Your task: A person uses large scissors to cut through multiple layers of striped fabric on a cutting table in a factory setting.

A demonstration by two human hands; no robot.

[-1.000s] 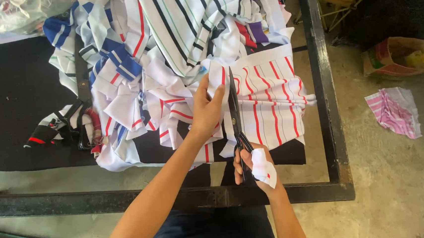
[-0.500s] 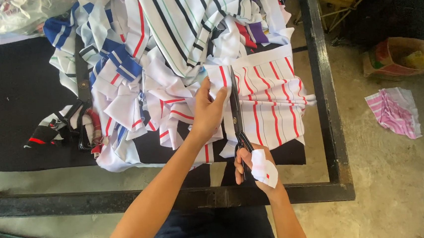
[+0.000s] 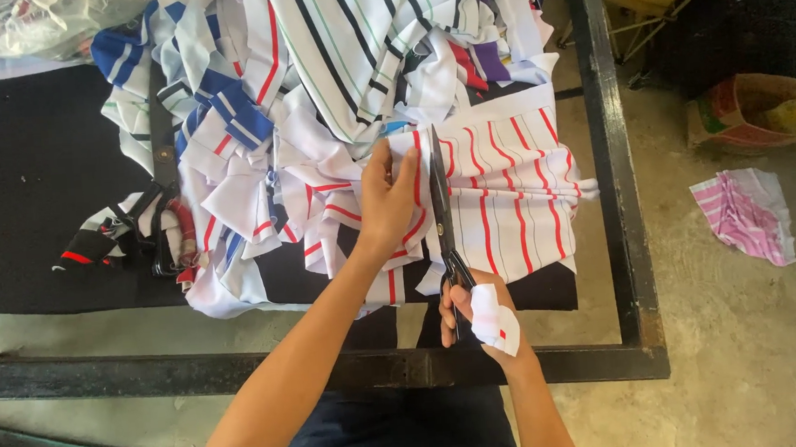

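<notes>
- Head view: the left hand [image 3: 387, 196] reaches forward with the forearm stretched up from the lower left, palm down, fingers together and pressed flat on the white cloth piece with red stripes [image 3: 508, 197], just left of the cutting line.
- The right hand [image 3: 474, 311] sits close to the body at the counter's near edge, wrist bent, fingers curled through the handles of one pair of long black scissors [image 3: 441, 216]; a scrap of white cloth is wrapped round this hand.
- The scissor blades point straight away from the person and lie nearly closed on the red-striped piece, just beside the left hand's fingertips.
- The red-striped piece lies flat at the near right part of the black counter [image 3: 24, 212], its right edge touching the black metal frame [image 3: 615, 190].
- Behind and to the left of it rises one large heap of striped white cloth offcuts [image 3: 312, 61], with blue, red, black and green stripes.
- One small bundle of dark striped scraps [image 3: 128, 233] lies left of the heap on the counter.
- On the concrete floor to the right lie one pink-striped cloth scrap [image 3: 743, 218] and one open brown bag [image 3: 754, 110], well apart from the hands.
</notes>
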